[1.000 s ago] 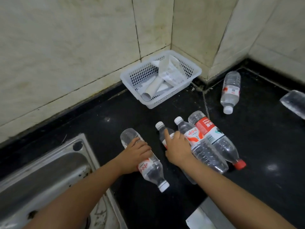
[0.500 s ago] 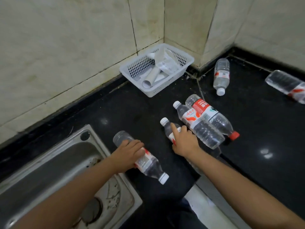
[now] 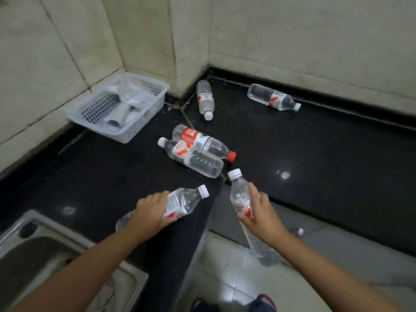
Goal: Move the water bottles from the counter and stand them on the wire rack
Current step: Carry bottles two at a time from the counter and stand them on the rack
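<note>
**Two bottles lifted clear of the counter**

Both hands have risen since the earlier frame, each carrying off the bottle it was pressing down on the black stone counter [image 3: 315,154]. At far left sits the steel sink [image 3: 33,248], and behind it against the tiled wall the white perforated plastic basket [image 3: 139,129] holding rolled paper. Next, the left hand [image 3: 149,213] is clenched around the labelled middle of a clear plastic water bottle with a white cap [image 3: 186,200], tilted with its cap up and to the right, above the counter's front edge. Beyond it, two clear bottles lie touching side by side on the counter: a white-capped one [image 3: 193,158] and a red-capped one with a red label [image 3: 202,140]. Another white-capped bottle [image 3: 204,99] lies near the corner of the wall. The right hand [image 3: 261,212] grasps a second clear white-capped bottle [image 3: 239,194] around its label, cap pointing up, held over the pale floor tiles [image 3: 225,278]. Farthest right, one more bottle [image 3: 273,100] lies along the back wall.
</note>
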`<control>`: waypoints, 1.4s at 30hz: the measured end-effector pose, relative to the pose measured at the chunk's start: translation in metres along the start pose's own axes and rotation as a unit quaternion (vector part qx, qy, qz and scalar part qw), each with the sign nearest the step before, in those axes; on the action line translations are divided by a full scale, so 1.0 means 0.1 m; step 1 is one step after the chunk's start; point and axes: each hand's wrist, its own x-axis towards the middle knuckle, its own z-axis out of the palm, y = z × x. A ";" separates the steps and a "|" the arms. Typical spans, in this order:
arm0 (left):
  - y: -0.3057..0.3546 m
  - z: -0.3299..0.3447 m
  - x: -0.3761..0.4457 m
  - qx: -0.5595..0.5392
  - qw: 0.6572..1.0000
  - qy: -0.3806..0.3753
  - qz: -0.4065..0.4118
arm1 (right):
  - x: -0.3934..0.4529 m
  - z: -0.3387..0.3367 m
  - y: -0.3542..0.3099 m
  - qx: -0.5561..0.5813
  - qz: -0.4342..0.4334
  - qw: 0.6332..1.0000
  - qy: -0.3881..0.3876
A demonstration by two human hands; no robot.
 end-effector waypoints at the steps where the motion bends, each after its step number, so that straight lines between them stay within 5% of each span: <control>1: 0.18 -0.03 0.03 -0.036 0.999 0.004 0.017 | -0.08 -0.11 0.10 0.006 0.014 1.000 0.023; 5: 1.14 -0.31 0.11 -0.164 0.978 0.053 0.115 | -0.39 -0.63 0.44 0.006 0.045 0.991 0.123; 13: 3.44 -0.73 0.21 -0.054 0.957 0.174 0.224 | -1.43 -1.85 1.41 -0.034 0.101 0.957 0.270; 25: 6.90 -1.33 -0.47 -0.223 0.879 0.268 0.326 | -3.27 -4.20 3.07 -0.144 0.116 0.866 0.465; 42: 10.77 -1.78 0.55 -0.289 0.781 0.317 0.453 | -3.53 -6.73 5.88 -0.195 0.187 0.784 0.559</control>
